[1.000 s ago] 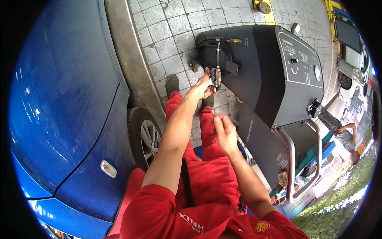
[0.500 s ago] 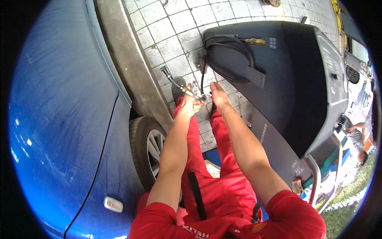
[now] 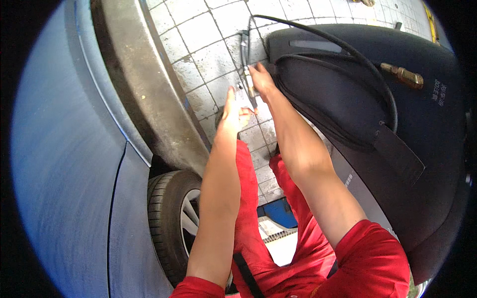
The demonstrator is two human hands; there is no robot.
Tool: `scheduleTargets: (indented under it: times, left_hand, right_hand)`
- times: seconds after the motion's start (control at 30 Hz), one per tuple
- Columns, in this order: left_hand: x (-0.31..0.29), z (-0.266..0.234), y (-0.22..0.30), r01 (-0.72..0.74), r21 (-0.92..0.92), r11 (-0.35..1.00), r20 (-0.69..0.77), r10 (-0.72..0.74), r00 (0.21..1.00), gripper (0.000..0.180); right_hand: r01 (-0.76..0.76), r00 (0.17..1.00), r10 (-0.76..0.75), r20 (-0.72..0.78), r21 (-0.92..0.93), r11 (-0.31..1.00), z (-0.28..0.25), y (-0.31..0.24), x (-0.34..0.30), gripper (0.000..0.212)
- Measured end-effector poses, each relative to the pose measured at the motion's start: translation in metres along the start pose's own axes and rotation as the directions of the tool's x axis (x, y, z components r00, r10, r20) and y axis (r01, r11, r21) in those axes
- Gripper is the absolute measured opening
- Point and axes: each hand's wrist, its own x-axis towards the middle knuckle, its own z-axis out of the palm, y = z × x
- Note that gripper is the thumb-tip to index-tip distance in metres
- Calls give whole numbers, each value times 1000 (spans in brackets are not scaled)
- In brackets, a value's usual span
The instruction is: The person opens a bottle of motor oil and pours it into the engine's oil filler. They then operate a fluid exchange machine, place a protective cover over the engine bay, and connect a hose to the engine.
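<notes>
In my right hand [image 3: 262, 81] is a hose fitting with a pale metal and brass-coloured body [image 3: 249, 83], its thin dark end pointing down toward my other hand. Above the fitting, a dark short hose piece [image 3: 244, 47] runs up, blurred by motion. A black hose [image 3: 348, 47] arcs from near the fitting over to a dark grey machine cabinet [image 3: 422, 129]. My left hand [image 3: 235, 113] is just below and left of the fitting, thumb and fingers apart, with nothing plainly held. One fingertip lies close to the fitting's lower end; whether they touch is unclear.
To my left stands a blue car [image 3: 64, 164] with its wheel [image 3: 171, 218] beside my left arm. A long metal beam [image 3: 144, 79] runs along the car over the tiled floor [image 3: 196, 30]. Coiled hose [image 3: 318, 116] and a brass-coloured coupling [image 3: 403, 75] lie against the cabinet.
The fitting has passed from my left hand to my right hand and now stands more upright. My left fingers have opened. The hose has been pulled up into a wide arc, and my view has shifted.
</notes>
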Motion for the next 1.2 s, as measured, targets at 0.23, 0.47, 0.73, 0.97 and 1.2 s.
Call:
scheduleTargets:
  times: [0.23,0.47,0.73,0.97,1.2]
  left_hand:
    - [-91,-52,-42,-48,-2,999,-128,48,991,99]
    - [-194,-45,-67,3,-58,998,-95,-9,995,94]
    - [-269,-11,-48,-64,-68,996,-138,54,989,96]
    - [-288,-21,-54,-232,-35,972,-232,218,948,93]
    - [-280,-24,-24,-286,327,901,-282,381,880,87]
  right_hand:
    - [425,905,-305,-295,646,634,2,-166,-160,101]
    - [432,878,-363,-313,843,320,-48,-251,-251,40]
    - [588,794,-389,-466,752,298,-74,-292,-415,44]
    - [26,964,267,9,992,-127,-57,-132,-425,22]
    - [-463,853,200,482,876,-136,20,-15,-191,28]
